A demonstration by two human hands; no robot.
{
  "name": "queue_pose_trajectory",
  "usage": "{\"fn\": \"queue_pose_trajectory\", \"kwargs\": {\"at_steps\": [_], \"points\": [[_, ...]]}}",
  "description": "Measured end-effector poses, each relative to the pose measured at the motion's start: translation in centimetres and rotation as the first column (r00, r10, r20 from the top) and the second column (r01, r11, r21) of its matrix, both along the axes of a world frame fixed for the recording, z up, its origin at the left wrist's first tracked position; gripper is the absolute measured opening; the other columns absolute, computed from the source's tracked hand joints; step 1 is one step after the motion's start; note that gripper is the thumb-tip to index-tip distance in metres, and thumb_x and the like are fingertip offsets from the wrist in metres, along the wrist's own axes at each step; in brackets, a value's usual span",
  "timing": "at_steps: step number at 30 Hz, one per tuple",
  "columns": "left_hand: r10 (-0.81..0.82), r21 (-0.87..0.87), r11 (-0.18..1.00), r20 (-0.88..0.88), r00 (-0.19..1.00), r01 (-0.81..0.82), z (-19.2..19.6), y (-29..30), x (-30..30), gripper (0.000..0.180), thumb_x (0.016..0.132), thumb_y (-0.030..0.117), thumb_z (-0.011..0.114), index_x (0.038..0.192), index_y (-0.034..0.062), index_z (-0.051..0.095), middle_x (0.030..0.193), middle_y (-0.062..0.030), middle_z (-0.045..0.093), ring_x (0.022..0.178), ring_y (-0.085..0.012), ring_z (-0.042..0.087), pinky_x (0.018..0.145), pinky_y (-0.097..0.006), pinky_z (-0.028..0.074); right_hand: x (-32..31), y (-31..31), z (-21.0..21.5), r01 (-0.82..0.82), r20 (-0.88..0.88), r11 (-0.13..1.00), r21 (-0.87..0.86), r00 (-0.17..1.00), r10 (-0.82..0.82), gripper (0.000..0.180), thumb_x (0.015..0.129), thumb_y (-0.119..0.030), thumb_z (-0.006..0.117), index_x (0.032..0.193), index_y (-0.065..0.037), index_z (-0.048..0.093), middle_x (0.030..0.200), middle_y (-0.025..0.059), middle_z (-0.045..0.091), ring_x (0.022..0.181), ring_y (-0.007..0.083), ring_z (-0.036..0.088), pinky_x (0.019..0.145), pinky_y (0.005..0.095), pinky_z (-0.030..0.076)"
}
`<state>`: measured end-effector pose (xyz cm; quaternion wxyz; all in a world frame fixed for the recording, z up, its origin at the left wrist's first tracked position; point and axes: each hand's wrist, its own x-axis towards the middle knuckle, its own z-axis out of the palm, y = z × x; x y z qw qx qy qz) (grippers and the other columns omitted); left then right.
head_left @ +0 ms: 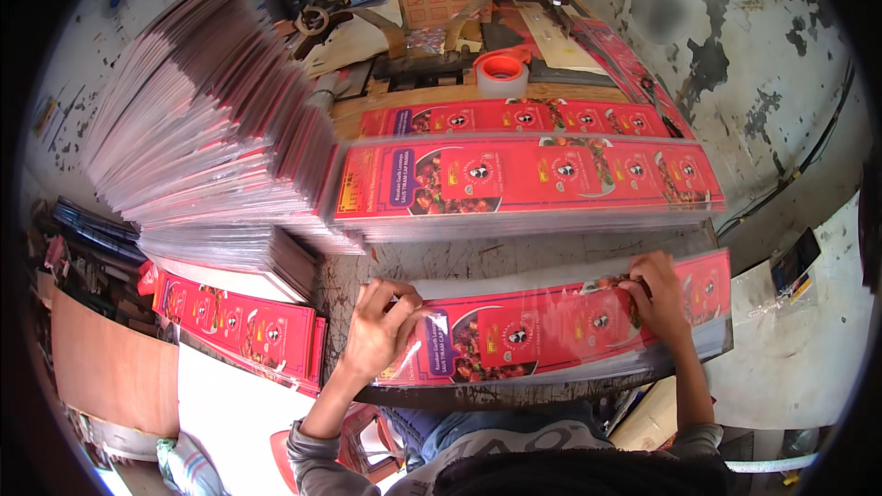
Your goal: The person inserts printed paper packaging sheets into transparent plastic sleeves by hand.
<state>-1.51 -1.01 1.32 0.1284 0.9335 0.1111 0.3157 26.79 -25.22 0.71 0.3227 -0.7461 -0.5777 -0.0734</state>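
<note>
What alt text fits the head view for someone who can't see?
A person's left hand and right hand hold the far edge of a red printed strip in clear plastic. Beyond lie similar strips; a tall slanting stack rises at left.

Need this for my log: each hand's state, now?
Left hand: closed on the near red strip, left end.
Right hand: closed on its far edge.
</note>
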Motion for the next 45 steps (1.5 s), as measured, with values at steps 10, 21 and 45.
{"fn": "queue_pose_trajectory", "kwargs": {"at_steps": [10, 21, 45], "points": [[0.036, 0.174, 0.981, 0.294, 0.955, -0.09, 6.9, 1.7, 3.0, 0.008, 0.072, 0.002, 0.063, 0.074, 0.0041, 0.056, 0.074, -0.0085, 0.055, 0.068, -0.024, 0.053, 0.061, -0.034, 0.042, 3.2, 2.3, 8.9, 0.063, 0.141, 0.966, 0.251, 0.985, -0.101, 0.014, 0.075, -0.005, 0.062, 0.072, 0.0, 0.05, 0.069, 0.0077, 0.05, 0.061, 0.0143, 0.049, 0.055, 0.0238, 0.039], [0.423, 0.307, 0.886, -0.225, 0.878, -0.348, 7.6, 6.6, 9.1, 0.061, 0.076, 0.036, 0.064, 0.123, 0.0086, 0.034, 0.121, -0.025, 0.04, 0.112, -0.039, 0.041, 0.086, -0.047, 0.041, 12.1, 14.9, 5.2, -0.208, -0.028, 0.973, 0.101, 0.977, 0.212, 0.018, 0.08, -0.013, 0.06, 0.079, 0.0, 0.048, 0.065, 0.0081, 0.052, 0.057, 0.0155, 0.045, 0.055, 0.029, 0.038], [0.159, 0.23, 0.972, -0.544, 0.824, -0.036, 9.8, 3.9, 5.0, 0.071, 0.074, 0.043, 0.062, 0.131, 0.0138, 0.032, 0.138, -0.0163, 0.024, 0.124, -0.039, 0.028, 0.102, -0.049, 0.026, 12.7, 14.9, 4.2, -0.158, 0.013, 0.987, 0.017, 0.987, 0.158, 0.018, 0.085, -0.019, 0.054, 0.085, -0.002, 0.047, 0.078, 0.0147, 0.056, 0.074, 0.0322, 0.056, 0.063, 0.0396, 0.042]]}}
